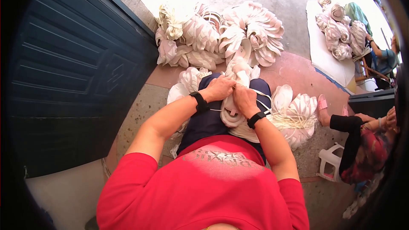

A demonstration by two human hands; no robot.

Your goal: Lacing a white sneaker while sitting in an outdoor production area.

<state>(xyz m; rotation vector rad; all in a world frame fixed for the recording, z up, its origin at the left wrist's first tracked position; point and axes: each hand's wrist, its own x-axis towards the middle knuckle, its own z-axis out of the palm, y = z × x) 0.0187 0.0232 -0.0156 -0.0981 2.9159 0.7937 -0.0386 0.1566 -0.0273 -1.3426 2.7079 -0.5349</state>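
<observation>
Pink-tinged white fabric-like bundle (229,104), layered, round-edged, one; left hand (219,88) and right hand (245,99) curled over it, grip indeterminable; black wristbands (199,102), two

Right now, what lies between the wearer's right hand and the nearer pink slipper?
In the head view: the navy trouser knee, then a corded bundle of pale pieces.

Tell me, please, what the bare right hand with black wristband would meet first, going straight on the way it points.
Likely the bare left hand with its black wristband, which lies just ahead of the right hand; depth is unclear, they may already touch.
</observation>
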